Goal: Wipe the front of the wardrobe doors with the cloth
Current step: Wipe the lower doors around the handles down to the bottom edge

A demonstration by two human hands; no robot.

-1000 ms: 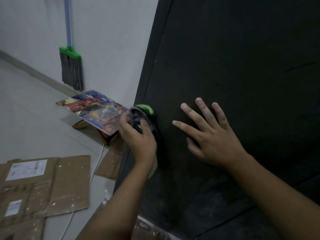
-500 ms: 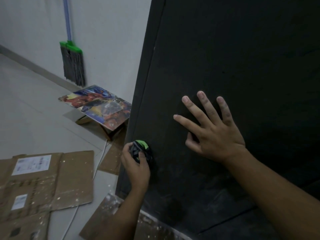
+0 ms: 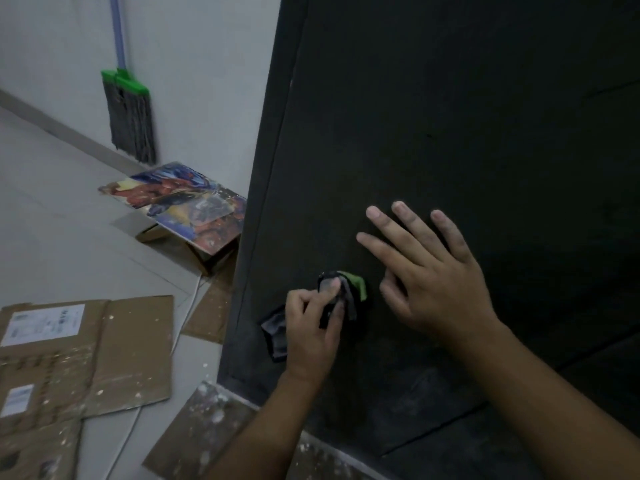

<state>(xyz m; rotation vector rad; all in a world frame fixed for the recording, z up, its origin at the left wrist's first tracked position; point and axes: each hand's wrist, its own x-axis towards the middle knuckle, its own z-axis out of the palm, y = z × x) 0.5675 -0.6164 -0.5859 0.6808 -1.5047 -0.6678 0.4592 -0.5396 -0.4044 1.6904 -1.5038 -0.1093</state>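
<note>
Right, quick notes. My left hand [image 3: 311, 330], lower middle of the frame, is clenched round the cloth [image 3: 349, 289], a dark wad with a green patch, and pinches it against the black wardrobe door [image 3: 450, 133]. The cloth sits low on the door, near its left edge, just left of my right hand [image 3: 433, 278]. The right hand is released, fingers spread flat on the door, grasping nothing.

Risks as I judge them:
- The cloth is bunched small, so each pass covers little and strips may get missed.
- A loose tail hangs out at the left of the left hand and could slip free or drag.
- The right fingers look dusty, so the flat palm may leave smears on the dark face.
- At lower left, cardboard [image 3: 86, 358] and a white cable [image 3: 188, 303] lie on the floor, and footing could slide there.
</note>
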